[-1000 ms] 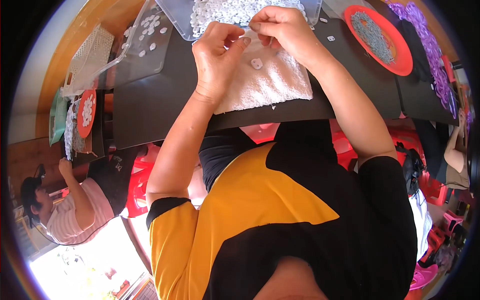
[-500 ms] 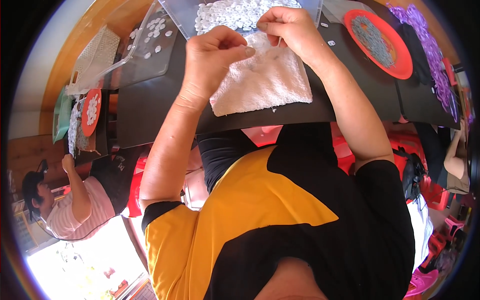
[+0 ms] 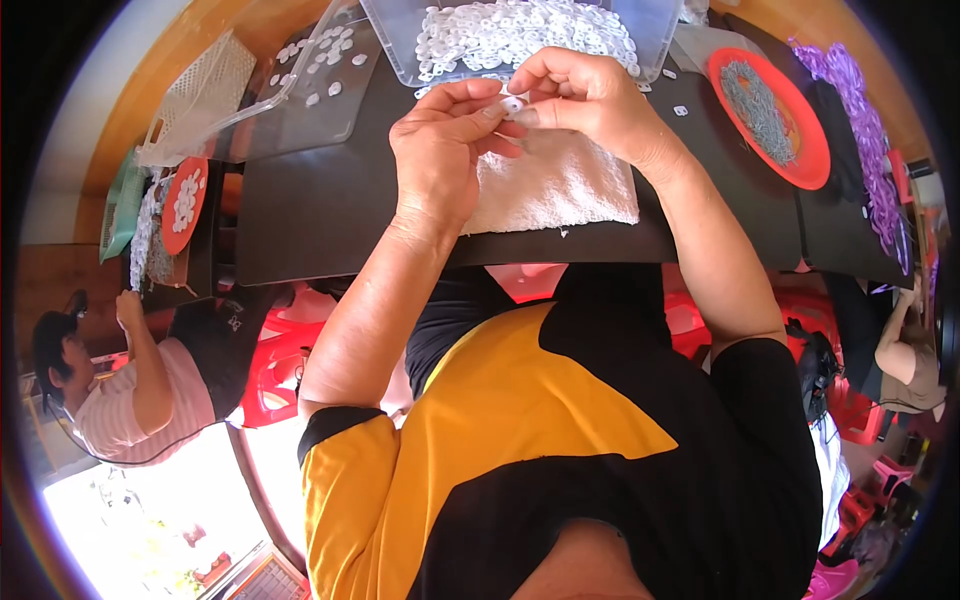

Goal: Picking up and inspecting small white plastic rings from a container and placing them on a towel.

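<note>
The left hand [image 3: 437,150] pinches a small white piece [image 3: 512,104] between thumb and finger, the right hand's [image 3: 605,110] fingertips right at it, above a white towel [image 3: 560,190] on the dark counter [image 3: 320,205]. Beyond sits a clear plastic bin [image 3: 393,38] heaped with similar white pieces [image 3: 520,38]. To the right, a red plate [image 3: 815,165] carries thin grey pieces [image 3: 757,110], near a purple bundle [image 3: 855,105].

Purple strands [image 3: 866,135] far right; white perforated basket [image 3: 205,88], green basket [image 3: 121,215] left; co-worker [image 3: 150,395] near red stool [image 3: 268,375].

No lettering or number is readable. A pale mark [image 3: 235,322] on the dark clothing [image 3: 200,332] of a co-worker [image 3: 150,398] is illegible.
</note>
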`<state>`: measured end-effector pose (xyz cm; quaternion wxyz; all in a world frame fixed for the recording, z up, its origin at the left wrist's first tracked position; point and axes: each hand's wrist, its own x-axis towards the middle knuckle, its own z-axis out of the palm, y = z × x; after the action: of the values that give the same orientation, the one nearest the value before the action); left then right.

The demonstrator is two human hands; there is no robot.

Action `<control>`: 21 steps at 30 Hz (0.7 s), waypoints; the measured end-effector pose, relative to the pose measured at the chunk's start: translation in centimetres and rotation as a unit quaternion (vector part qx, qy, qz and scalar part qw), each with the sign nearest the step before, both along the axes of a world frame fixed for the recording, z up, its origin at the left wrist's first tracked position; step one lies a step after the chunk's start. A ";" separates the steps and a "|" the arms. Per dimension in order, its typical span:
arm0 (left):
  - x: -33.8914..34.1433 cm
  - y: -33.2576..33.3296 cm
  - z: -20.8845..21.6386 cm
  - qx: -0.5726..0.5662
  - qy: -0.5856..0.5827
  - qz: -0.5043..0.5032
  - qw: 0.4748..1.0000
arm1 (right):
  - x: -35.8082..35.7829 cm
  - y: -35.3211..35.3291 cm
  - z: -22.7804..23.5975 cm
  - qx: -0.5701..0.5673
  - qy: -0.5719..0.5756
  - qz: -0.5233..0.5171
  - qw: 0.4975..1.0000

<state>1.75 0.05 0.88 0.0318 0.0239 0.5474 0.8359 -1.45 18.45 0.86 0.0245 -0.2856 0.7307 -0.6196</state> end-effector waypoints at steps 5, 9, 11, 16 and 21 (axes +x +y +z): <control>0.4 0.1 -0.1 0.042 -0.020 -0.012 0.999 | 0.4 -0.4 0.3 0.011 0.027 -0.034 0.999; 0.0 0.2 -0.7 0.057 -0.021 -0.018 0.998 | 0.4 -0.1 0.2 0.005 0.008 -0.033 0.999; -0.3 0.1 -1.2 0.062 -0.037 -0.044 0.996 | 0.4 -0.1 0.1 0.008 0.002 -0.034 0.999; -0.5 -0.8 -1.5 0.146 -0.064 -0.068 0.985 | 0.2 -0.1 0.3 -0.005 -0.034 -0.023 0.999; -0.7 -0.7 -1.7 0.135 -0.062 -0.062 0.987 | 0.2 0.2 0.3 -0.002 -0.019 -0.009 1.000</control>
<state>1.08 -0.63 -0.85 0.1144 0.0098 0.4241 0.8983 -1.27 18.64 1.16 0.0328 -0.2671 0.7316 -0.6264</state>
